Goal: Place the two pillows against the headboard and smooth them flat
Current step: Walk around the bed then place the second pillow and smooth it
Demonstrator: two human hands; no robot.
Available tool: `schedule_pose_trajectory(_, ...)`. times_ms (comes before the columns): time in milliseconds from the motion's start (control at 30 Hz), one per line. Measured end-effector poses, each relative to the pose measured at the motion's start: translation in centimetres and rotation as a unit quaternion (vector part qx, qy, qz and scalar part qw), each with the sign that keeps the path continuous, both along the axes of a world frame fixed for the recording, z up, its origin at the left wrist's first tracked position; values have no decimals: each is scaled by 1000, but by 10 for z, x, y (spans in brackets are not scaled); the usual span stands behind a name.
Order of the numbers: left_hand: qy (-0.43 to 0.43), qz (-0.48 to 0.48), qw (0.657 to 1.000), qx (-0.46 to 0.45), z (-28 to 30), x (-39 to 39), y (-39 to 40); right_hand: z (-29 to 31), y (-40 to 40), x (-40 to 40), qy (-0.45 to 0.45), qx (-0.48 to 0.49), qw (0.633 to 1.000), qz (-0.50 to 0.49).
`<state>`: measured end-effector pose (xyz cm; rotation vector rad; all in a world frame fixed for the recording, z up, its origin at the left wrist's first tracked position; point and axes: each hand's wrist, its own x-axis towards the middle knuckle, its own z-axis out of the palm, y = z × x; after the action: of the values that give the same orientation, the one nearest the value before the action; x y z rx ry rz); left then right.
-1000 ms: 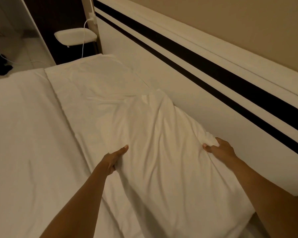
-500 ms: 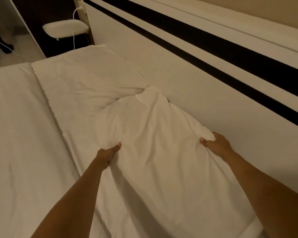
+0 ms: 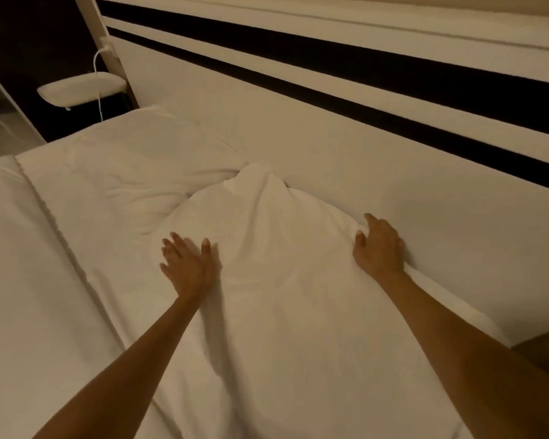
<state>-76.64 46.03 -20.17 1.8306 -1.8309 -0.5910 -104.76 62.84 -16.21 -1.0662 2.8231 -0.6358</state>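
Observation:
Two white pillows lie along the white headboard (image 3: 346,147), which has two black stripes. The near pillow (image 3: 282,280) is puffed up, and its far corner overlaps the far pillow (image 3: 133,166), which lies flatter by the bed's far corner. My left hand (image 3: 186,267) rests flat on the near pillow's left side with fingers spread. My right hand (image 3: 379,248) presses on that pillow's right edge against the headboard, fingers loosely curled over the fabric.
A white duvet (image 3: 16,264) covers the bed to the left of the pillows. Beyond the bed's far corner hangs a small white shelf (image 3: 80,88), and a white cable (image 3: 99,90) runs down past it. Dark floor shows at the lower right.
My left hand has let go of the near pillow's left edge and now lies open on it. My right hand has loosened its pinch. The view has shifted closer to the headboard.

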Motion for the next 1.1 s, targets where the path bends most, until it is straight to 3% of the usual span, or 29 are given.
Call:
schedule_pose_trajectory(67,-11,-129,991,-43,12,-28,-11,1,-6,11,8,-13,1000,-4)
schedule_pose_trajectory(200,-74,-365,926,-62,25,-94,-15,-9,-17,38,4,-6,1000,-22)
schedule_pose_trajectory(433,-161,-526,834,-39,8,-154,14,-37,-17,68,-7,48,999,-25)
schedule_pose_trajectory(767,-186,-508,836,-96,-24,-149,-37,-69,34,63,-17,66,988,-141)
schedule_pose_trajectory(900,-218,-480,846,-76,-18,-136,-65,-67,56,58,-16,71,985,-157)
schedule_pose_trajectory(1100,-372,-361,852,-68,5,-77,-116,-55,105,56,-34,129,965,-227)
